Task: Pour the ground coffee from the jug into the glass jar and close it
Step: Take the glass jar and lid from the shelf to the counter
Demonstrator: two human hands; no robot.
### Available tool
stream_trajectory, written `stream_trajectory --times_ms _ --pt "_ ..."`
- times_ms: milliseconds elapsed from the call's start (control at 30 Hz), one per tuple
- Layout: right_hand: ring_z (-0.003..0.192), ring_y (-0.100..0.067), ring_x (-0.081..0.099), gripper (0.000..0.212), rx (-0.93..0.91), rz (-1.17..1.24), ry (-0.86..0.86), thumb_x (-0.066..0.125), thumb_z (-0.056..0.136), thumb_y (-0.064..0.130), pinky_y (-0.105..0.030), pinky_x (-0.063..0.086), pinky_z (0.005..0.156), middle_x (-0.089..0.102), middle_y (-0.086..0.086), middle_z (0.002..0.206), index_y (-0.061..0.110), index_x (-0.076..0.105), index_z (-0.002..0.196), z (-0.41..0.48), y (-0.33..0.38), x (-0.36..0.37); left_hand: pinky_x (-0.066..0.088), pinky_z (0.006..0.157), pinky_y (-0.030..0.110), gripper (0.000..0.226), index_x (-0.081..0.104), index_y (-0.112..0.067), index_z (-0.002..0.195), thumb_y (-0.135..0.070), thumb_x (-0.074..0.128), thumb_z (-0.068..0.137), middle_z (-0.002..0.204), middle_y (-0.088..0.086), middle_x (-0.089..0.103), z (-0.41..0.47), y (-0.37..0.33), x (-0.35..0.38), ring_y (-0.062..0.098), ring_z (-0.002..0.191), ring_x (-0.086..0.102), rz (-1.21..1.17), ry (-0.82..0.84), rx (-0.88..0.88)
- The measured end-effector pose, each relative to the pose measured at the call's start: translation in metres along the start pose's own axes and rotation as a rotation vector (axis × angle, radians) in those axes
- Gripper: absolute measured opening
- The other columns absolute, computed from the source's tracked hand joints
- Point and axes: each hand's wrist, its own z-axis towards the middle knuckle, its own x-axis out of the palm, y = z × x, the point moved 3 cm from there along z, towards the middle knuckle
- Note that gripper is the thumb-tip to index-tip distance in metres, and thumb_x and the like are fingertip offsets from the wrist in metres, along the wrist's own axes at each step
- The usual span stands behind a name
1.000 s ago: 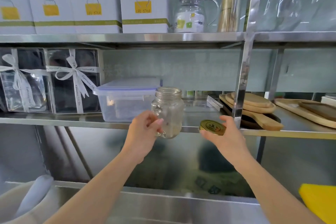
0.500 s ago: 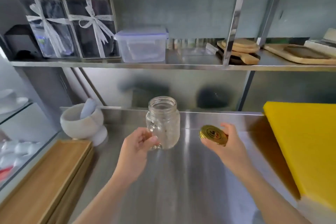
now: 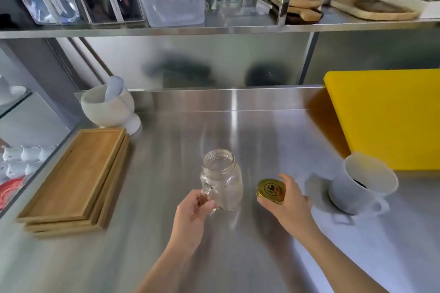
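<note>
An empty clear glass jar (image 3: 222,179) with a side handle and an open mouth is upright just over the steel counter (image 3: 166,162). My left hand (image 3: 191,215) grips its handle. My right hand (image 3: 289,202) holds the gold lid (image 3: 271,189) flat, a little to the right of the jar. A white jug (image 3: 363,185) stands on the counter right of my right hand, with dark ground coffee showing inside it. Whether the jar's base touches the counter is unclear.
A yellow cutting board (image 3: 385,116) lies at the right. Stacked wooden trays (image 3: 76,178) sit at the left, behind them a white mortar with pestle (image 3: 107,107). The shelf above holds a plastic box (image 3: 173,0), ribboned gift boxes and wooden boards (image 3: 378,9).
Both hands have come down from the shelf to the counter, carrying the jar and lid. The view has tilted down, bringing the jug into sight.
</note>
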Motion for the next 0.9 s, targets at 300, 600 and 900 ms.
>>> stream_trajectory --times_ms 300,600,900 --pt "0.093 -0.009 0.031 0.057 -0.01 -0.098 0.032 0.072 0.077 0.034 -0.036 0.028 0.103 0.053 0.001 0.118 0.018 0.041 0.122 -0.027 -0.014 0.021 0.045 0.08 0.035 0.01 0.057 -0.006 0.079 -0.015 0.06 0.075 0.078 0.008 0.061 -0.023 0.017 0.001 0.02 0.077 0.058 0.049 0.101 -0.04" --pt "0.114 -0.018 0.045 0.056 -0.12 -0.3 0.051 0.066 0.078 0.045 -0.033 0.025 0.101 0.047 0.001 0.128 0.02 0.044 0.123 -0.029 -0.028 0.031 0.042 0.071 0.019 0.012 0.058 -0.015 0.078 -0.008 0.067 0.081 0.077 0.001 0.059 -0.023 0.02 -0.001 0.015 0.073 0.053 0.09 0.093 -0.062" --pt "0.121 -0.02 0.043 0.063 -0.046 -0.12 0.018 0.061 0.083 0.045 -0.038 0.032 0.105 0.044 -0.001 0.135 0.018 0.036 0.135 -0.034 -0.029 -0.006 0.033 0.082 0.001 0.033 0.054 -0.044 0.1 -0.054 0.058 0.069 0.111 -0.019 0.056 -0.021 -0.03 -0.008 -0.016 0.104 0.047 0.185 -0.005 0.169"
